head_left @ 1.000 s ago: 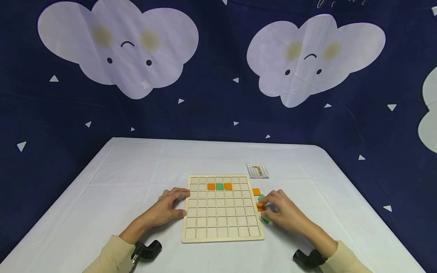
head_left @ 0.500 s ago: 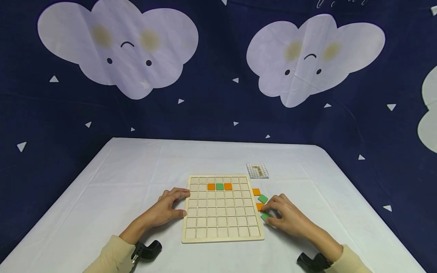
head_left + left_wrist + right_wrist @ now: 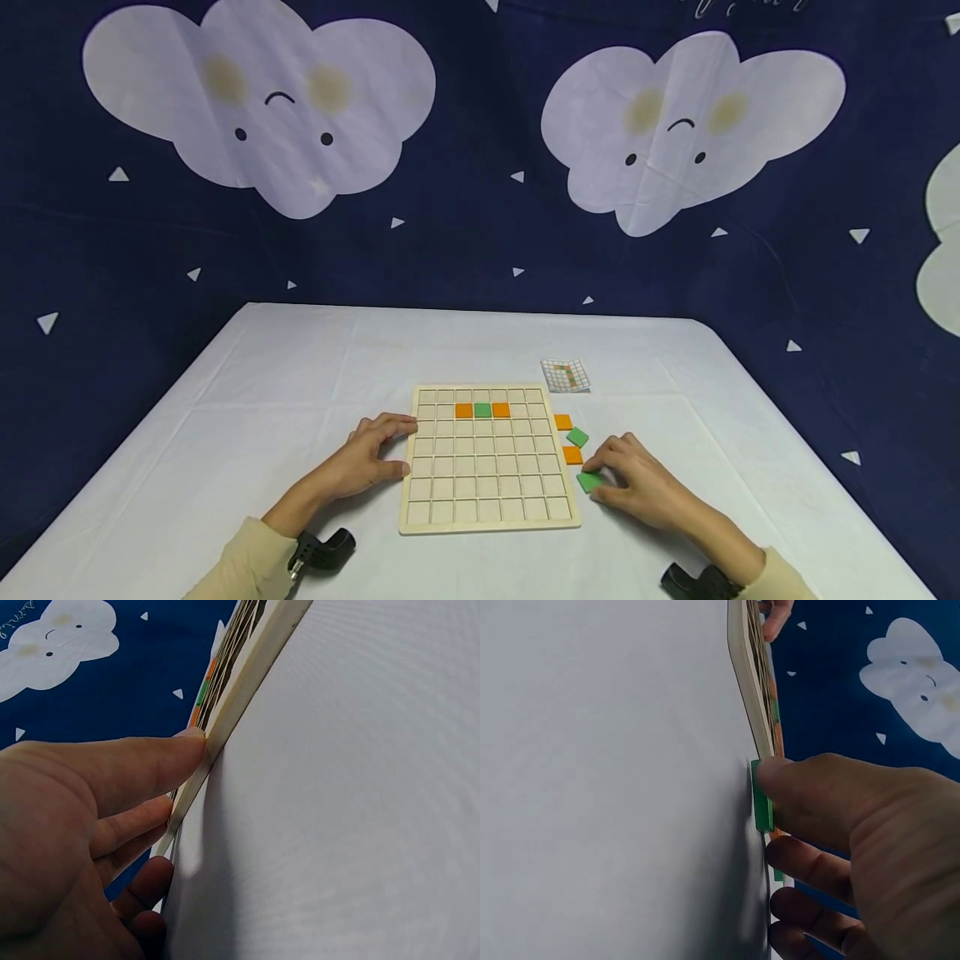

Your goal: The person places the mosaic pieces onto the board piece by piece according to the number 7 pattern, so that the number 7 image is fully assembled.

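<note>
A pale wooden grid board lies flat, with an orange, a green and another orange tile in a row in its second row of squares. My left hand rests at the board's left edge, its thumb and fingertips touching the rim with the fingers loosely extended. Beyond the right edge, my right hand pinches a loose green tile between thumb and index finger. The right wrist view shows the thumb on this green tile, low over the cloth. Another green tile and two orange tiles lie nearby.
A small card printed with a coloured grid lies past the board's far right corner. White cloth covers the table. A dark blue backdrop with clouds hangs behind it.
My right hand has moved from the orange tile toward me and slightly right, taking the nearest green tile and shifting it rightward. The left hand and board have stayed still.
</note>
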`<state>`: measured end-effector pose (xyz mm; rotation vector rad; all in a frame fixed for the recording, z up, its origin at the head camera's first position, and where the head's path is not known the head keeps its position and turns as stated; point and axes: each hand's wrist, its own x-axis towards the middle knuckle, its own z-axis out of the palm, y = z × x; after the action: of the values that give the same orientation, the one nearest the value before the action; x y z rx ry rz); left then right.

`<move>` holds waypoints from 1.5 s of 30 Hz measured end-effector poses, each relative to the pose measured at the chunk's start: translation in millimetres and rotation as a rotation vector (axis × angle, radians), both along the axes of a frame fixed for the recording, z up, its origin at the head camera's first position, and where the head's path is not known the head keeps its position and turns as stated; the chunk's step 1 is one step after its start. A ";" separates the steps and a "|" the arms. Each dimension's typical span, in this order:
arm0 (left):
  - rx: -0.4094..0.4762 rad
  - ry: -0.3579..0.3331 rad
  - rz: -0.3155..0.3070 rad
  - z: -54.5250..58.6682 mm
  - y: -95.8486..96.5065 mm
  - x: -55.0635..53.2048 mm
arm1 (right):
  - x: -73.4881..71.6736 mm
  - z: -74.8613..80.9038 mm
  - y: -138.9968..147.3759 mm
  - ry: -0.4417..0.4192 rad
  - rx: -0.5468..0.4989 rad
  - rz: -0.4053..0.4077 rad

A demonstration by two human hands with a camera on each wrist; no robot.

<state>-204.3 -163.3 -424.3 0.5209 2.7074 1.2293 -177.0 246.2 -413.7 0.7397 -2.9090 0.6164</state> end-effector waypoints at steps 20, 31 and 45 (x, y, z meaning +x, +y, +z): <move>-0.009 0.016 -0.008 -1.0 -0.8 -0.6 | 1.8 -0.5 2.8 -0.024 0.019 -0.064; -0.015 0.005 0.004 -1.2 0.2 -0.6 | 1.0 -0.3 2.3 -0.023 0.023 -0.068; -0.015 0.019 0.012 0.0 1.0 -0.4 | -5.2 5.5 -6.3 0.009 -0.045 -0.086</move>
<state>-204.7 -162.3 -424.3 0.5176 2.7375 1.2123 -182.2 239.9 -408.2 0.6065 -2.8905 0.6655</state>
